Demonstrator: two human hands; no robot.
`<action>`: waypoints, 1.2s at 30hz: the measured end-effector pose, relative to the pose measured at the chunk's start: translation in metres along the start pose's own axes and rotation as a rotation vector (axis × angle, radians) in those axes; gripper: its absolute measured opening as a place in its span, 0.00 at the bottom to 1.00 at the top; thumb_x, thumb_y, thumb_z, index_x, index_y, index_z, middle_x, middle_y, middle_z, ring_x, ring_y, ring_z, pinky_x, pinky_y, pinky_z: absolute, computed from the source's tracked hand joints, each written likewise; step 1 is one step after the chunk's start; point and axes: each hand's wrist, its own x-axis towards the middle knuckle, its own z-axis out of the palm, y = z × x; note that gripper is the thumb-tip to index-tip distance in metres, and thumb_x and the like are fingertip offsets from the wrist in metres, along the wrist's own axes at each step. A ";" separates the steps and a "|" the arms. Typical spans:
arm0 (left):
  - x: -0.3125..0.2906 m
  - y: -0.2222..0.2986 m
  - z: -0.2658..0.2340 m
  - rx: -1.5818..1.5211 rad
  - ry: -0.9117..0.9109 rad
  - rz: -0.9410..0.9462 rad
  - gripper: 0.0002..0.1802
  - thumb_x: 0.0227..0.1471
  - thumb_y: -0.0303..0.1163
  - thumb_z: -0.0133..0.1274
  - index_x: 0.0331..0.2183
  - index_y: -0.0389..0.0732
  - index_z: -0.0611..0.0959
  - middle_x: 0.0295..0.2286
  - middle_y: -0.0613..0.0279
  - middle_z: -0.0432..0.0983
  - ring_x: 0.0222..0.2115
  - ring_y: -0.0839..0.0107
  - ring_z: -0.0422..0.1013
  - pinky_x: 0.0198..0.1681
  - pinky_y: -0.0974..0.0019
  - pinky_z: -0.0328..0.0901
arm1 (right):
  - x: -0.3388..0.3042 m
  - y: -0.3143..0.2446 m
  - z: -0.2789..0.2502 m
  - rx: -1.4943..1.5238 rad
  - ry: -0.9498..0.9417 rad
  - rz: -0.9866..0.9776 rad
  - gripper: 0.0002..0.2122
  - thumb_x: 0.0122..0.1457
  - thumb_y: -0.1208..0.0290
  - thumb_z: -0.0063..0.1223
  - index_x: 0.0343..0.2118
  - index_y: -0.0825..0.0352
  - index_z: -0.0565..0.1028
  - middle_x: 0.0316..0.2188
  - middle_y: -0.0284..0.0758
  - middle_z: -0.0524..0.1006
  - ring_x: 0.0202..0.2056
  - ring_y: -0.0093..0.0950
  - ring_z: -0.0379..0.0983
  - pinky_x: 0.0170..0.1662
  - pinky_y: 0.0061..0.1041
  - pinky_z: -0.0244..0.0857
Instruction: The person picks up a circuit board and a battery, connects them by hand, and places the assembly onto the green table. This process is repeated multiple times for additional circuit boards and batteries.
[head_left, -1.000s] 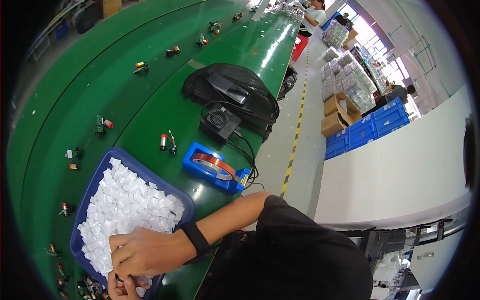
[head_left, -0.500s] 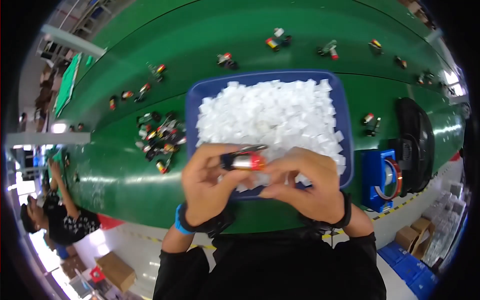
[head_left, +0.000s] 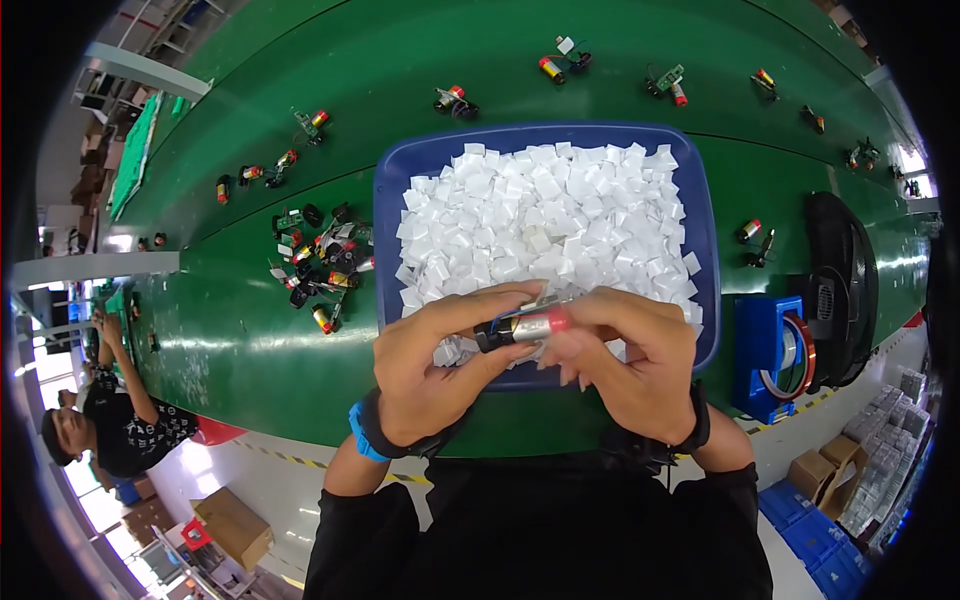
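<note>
My left hand (head_left: 425, 365) pinches a small cylindrical battery (head_left: 535, 326), silver with a red end and a black end, between thumb and fingers. Thin wires and a small board attached to it show along its upper side. The thumb and forefinger of my right hand (head_left: 640, 365) close on the red end, partly covering it; whether they also hold something small, I cannot make out. Both hands are over the near edge of a blue tray (head_left: 712, 260) filled with small white square pieces (head_left: 540, 200).
A pile of similar battery assemblies (head_left: 325, 255) lies left of the tray on the green table (head_left: 240, 345). More lie singly along the far side. To the right stand a blue tape dispenser (head_left: 757, 360) and a black case (head_left: 845, 290). Another person (head_left: 130, 420) is at the far left.
My right fingers have moved left and come onto the battery's red end. The battery has shifted slightly to the right in my left hand, and the view has shifted a little.
</note>
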 end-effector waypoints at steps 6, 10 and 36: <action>0.002 0.002 -0.001 0.050 0.001 -0.022 0.20 0.45 0.20 0.64 0.43 0.32 0.81 0.42 0.51 0.81 0.37 0.67 0.79 0.35 0.71 0.73 | 0.002 0.003 -0.003 0.024 -0.065 0.091 0.06 0.61 0.80 0.52 0.36 0.76 0.78 0.23 0.38 0.78 0.19 0.19 0.73 0.20 0.15 0.64; 0.003 0.007 -0.007 0.203 -0.052 0.034 0.20 0.44 0.21 0.65 0.43 0.33 0.81 0.40 0.51 0.81 0.35 0.65 0.80 0.35 0.69 0.74 | 0.001 0.000 -0.001 0.050 -0.087 0.155 0.07 0.62 0.79 0.51 0.38 0.77 0.78 0.23 0.38 0.78 0.19 0.18 0.72 0.20 0.15 0.63; 0.167 -0.131 -0.230 0.899 0.059 0.038 0.25 0.55 0.43 0.60 0.49 0.37 0.77 0.44 0.53 0.78 0.47 0.63 0.74 0.48 0.62 0.69 | -0.007 -0.009 -0.001 -0.010 -0.174 0.231 0.09 0.64 0.75 0.49 0.42 0.71 0.77 0.27 0.36 0.79 0.23 0.18 0.74 0.24 0.15 0.67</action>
